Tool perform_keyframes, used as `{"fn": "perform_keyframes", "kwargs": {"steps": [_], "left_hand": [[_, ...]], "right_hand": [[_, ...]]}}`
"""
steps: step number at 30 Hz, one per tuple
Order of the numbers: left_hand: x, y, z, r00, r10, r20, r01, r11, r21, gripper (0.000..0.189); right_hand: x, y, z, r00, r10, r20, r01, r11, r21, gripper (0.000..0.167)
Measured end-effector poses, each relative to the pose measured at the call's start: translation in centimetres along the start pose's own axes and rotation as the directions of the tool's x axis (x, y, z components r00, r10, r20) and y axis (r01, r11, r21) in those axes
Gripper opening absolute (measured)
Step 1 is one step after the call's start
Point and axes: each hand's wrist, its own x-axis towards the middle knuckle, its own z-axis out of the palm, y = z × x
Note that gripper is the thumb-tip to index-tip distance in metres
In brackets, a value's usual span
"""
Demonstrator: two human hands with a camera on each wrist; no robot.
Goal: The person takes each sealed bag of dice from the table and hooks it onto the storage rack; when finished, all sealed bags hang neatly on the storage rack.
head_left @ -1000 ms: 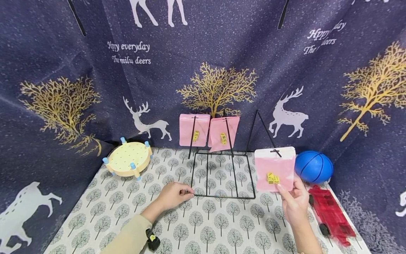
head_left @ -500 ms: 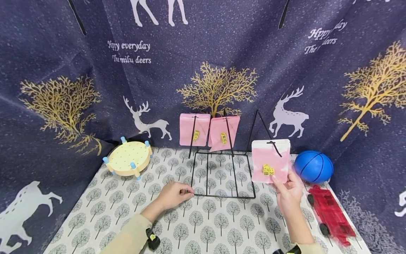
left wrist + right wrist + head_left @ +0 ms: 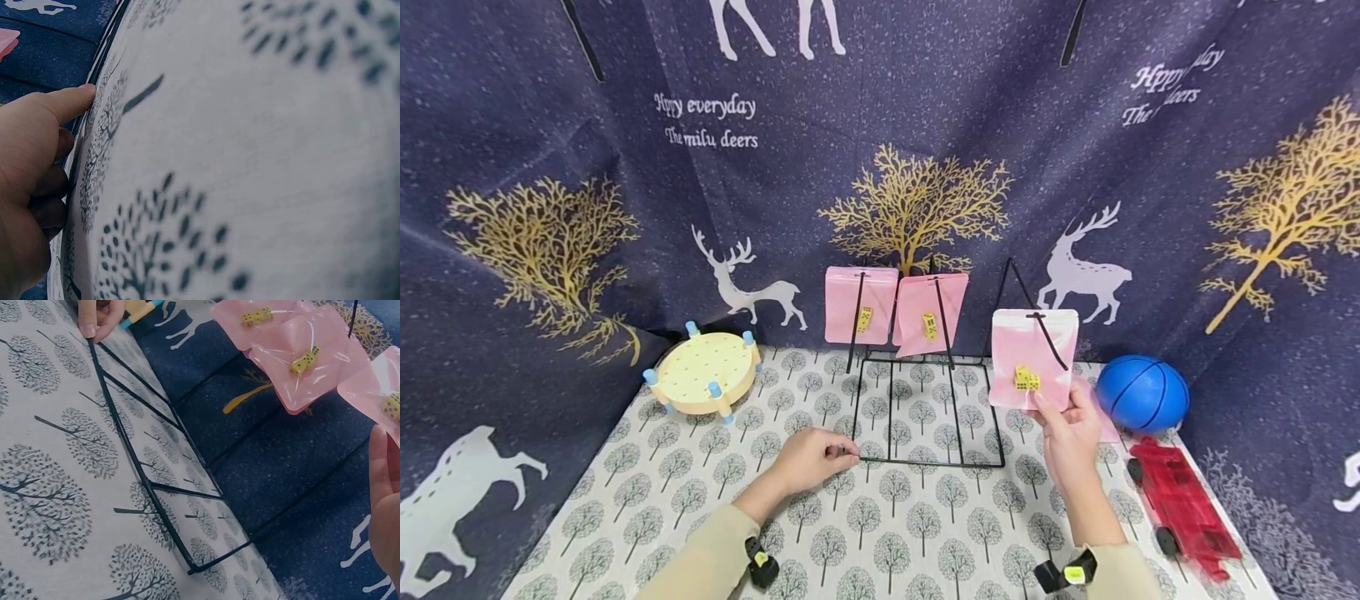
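My right hand [image 3: 1067, 433] pinches the lower right corner of a pink pouch [image 3: 1017, 333] with yellow dice [image 3: 1027, 379] showing in it. The right prong [image 3: 1054, 343] of a black wire display rack [image 3: 925, 463] passes through the slot near the pouch's top. At the rack's front left corner, my left hand [image 3: 812, 460] pinches the base wire. More pink pouches hang from the left prong [image 3: 855, 325] and the middle prong [image 3: 943, 321]. The right wrist view shows my right hand [image 3: 384, 481] at the pouch's edge [image 3: 369, 394], partly cut off.
Another pink pouch [image 3: 1107, 421] lies on the table behind my right hand, partly hidden. A blue ball [image 3: 1142, 393] and a red toy vehicle [image 3: 1183, 504] are at the right. On the left stands a cream pegged toy stand [image 3: 707, 371]. A dark printed cloth [image 3: 880, 108] hangs behind.
My right hand has moved up, away from me and slightly left, sliding the pouch farther back along the right prong. The left hand stays on the rack corner.
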Motion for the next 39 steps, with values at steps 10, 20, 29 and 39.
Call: {"fn": "perform_keyframes", "kwargs": {"steps": [10, 20, 29, 39], "left_hand": [[0.1, -0.1, 0.0, 1.0, -0.009, 0.0, 0.009, 1.0, -0.001, 0.009], [0.1, -0.2, 0.0, 1.0, 0.005, -0.011, -0.005, 1.0, 0.0, 0.007], [0.1, -0.1, 0.0, 1.0, -0.008, -0.002, 0.008, 1.0, 0.005, 0.009], [0.0, -0.1, 0.0, 1.0, -0.007, -0.002, 0.007, 1.0, 0.005, 0.009]], "right_hand": [[2.0, 1.1, 0.5, 1.0, -0.003, -0.019, 0.002, 0.999, -0.054, 0.031], [3.6, 2.1, 0.9, 1.0, -0.01, -0.021, 0.009, 1.0, -0.03, 0.04], [4.9, 2.6, 1.2, 0.998, 0.029, -0.061, -0.034, 0.997, -0.072, 0.038], [5.9, 3.1, 1.9, 0.996, 0.04, -0.083, -0.044, 0.998, -0.05, 0.037]]}}
